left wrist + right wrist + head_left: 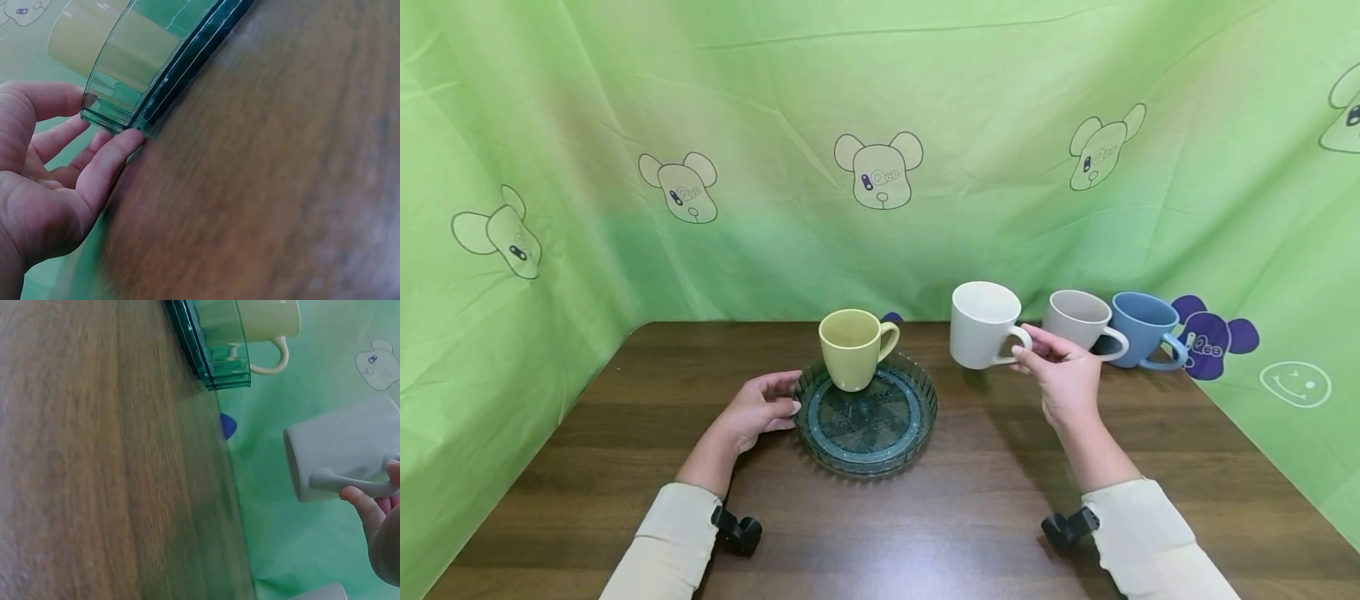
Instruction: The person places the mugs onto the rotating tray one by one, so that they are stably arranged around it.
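Observation:
My right hand pinches the handle of a white mug, holding it upright. In the right wrist view this white mug hangs in the air, apart from the tabletop. My left hand grips the left side of a round, clear green tray with a ribbed wall. The left wrist view has the thumb low at the tray's base and a fingertip against its wall. Inside the tray, toward its back, stands a yellow-green mug with its handle pointing right.
Right of the white mug, a light grey mug and a blue mug stand side by side near the back edge. The brown wooden table backs onto a green printed curtain that hangs on both sides too.

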The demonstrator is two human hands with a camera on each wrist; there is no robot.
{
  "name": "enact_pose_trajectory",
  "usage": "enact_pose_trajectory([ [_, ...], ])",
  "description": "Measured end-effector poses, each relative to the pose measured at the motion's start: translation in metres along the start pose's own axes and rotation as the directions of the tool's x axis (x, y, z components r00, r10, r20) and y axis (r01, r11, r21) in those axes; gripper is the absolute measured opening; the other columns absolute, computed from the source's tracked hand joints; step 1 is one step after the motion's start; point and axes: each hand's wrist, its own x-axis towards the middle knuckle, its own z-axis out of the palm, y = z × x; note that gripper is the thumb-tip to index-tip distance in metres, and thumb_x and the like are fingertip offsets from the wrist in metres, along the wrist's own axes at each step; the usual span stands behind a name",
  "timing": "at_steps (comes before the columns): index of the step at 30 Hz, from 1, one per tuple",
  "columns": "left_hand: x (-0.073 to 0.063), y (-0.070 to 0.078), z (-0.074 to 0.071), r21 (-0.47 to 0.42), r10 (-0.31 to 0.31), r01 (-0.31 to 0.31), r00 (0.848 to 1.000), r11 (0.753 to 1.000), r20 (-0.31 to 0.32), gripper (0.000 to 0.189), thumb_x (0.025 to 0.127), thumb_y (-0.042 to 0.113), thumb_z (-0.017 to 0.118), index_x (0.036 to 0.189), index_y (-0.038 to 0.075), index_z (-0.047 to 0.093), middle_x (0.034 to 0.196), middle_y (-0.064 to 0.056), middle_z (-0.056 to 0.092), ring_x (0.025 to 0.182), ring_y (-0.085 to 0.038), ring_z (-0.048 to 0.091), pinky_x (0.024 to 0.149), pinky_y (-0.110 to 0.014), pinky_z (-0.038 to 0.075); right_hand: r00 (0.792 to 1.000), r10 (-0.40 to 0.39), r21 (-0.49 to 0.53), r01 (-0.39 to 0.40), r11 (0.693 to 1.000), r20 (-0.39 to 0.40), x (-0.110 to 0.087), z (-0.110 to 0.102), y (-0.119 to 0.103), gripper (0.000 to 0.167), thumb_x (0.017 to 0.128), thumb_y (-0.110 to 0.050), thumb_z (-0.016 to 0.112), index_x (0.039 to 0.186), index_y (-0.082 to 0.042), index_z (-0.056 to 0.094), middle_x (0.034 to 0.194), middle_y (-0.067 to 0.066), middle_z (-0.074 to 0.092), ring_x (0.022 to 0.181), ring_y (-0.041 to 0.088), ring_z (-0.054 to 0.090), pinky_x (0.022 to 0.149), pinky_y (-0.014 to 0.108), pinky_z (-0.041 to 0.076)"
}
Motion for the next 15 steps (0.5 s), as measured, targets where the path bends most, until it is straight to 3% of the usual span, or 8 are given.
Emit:
enact_pose_trajectory([
  [15, 0.000, -0.004, 0.002, -0.037, -0.004, 0.003, 0.999, 0.999, -0.034, 0.058, 0.087, -0.008, 0.058, 0.143, -0.003, 0.042, 0.129, -0.021, 0.043, 0.097, -0.019, 0.055, 0.082, -0.038, 0.059, 0.998, -0.012, 0.023, 0.010, 1.000, 0.061, -0.010, 0.012, -0.003, 0.034, 0.074, 0.029, 0.064, 0.098, 0.008, 0.074, 0.072, 0.006, 0.069, 0.063, 0.012, 0.065, 0.053, 0.027, 0.059],
])
